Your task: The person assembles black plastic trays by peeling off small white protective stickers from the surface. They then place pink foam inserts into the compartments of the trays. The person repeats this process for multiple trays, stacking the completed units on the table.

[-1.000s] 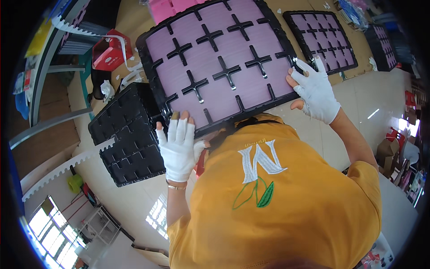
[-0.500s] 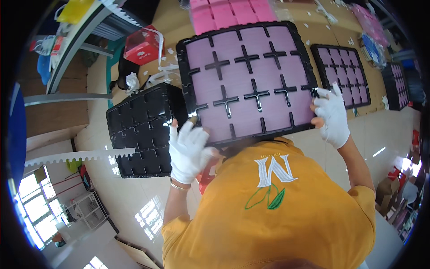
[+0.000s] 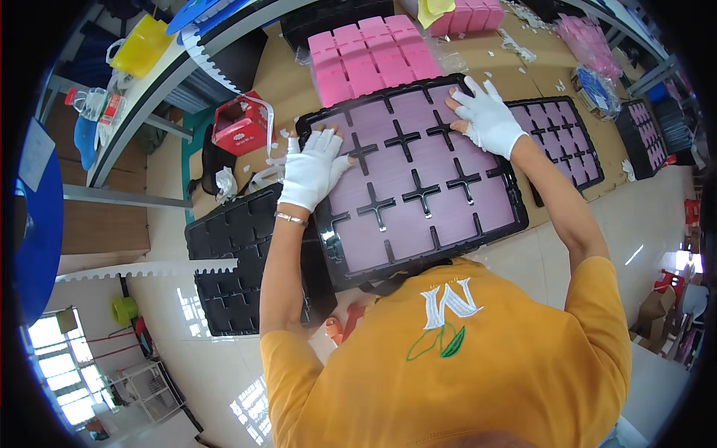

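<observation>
A black plastic tray (image 3: 334,260) with cross-shaped dividers lies in front of me, its compartments lined or filled with smooth lilac pieces (image 3: 455,218). My left hand (image 3: 310,170), in a white glove with bare fingertips, rests on the tray's far left part, fingers stretched forward near the rim. At the far right corner, my gloved right hand (image 3: 489,123) lies over the rim with its fingers apart. Neither hand is wrapped round anything. Directly beyond the tray sit pink foam blocks (image 3: 366,63) in rows.
Left of the tray stands a black divided tray stack (image 3: 224,261); a smaller lilac-filled tray (image 3: 562,142) lies to the right. A red box (image 3: 243,127) and white scraps (image 3: 517,46) are on the brown table. A metal shelf post (image 3: 127,193) juts in at left.
Both hands have moved from the tray's near side corners to its far part. The tray now appears lower in view, uncovering more of the pink blocks beyond it.
</observation>
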{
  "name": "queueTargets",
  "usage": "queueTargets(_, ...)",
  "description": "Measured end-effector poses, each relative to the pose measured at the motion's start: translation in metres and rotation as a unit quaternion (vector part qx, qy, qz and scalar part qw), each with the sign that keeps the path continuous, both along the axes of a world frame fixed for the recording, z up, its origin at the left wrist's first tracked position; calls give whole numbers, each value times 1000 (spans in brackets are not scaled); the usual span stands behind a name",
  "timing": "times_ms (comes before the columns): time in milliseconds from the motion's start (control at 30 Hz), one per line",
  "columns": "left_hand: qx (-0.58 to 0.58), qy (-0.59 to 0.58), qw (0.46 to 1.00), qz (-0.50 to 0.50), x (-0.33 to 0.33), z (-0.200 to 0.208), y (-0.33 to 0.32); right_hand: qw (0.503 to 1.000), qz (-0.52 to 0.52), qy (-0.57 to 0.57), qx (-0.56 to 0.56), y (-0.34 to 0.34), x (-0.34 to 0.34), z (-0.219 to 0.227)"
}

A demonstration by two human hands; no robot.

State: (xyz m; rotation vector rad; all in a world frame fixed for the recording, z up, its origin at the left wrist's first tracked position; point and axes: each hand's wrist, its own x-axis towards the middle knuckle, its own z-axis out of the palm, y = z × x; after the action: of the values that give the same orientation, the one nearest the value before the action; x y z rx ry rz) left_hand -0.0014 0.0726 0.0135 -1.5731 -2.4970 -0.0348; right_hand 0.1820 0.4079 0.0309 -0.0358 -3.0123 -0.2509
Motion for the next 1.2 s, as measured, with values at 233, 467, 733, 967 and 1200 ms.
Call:
queueTargets(233, -5, 55, 998, 18, 8, 20, -2, 995, -45, -17, 84, -25, -5, 23)
queueTargets(467, 302, -17, 948, 97, 15, 40, -41, 983, -123, 119, 61, -9, 25, 31)
queueTargets(733, 295, -436, 799, 290, 72, -10, -89, 786, -283, 93, -542, 11, 96, -10)
queueTargets(967, 333, -547, 705, 305, 66, 16, -97, 609, -276, 46, -743, 21, 93, -11)
queueTargets(1200, 380, -526, 677, 347, 100, 99, -30, 575, -176, 66, -796, 94, 108, 4)
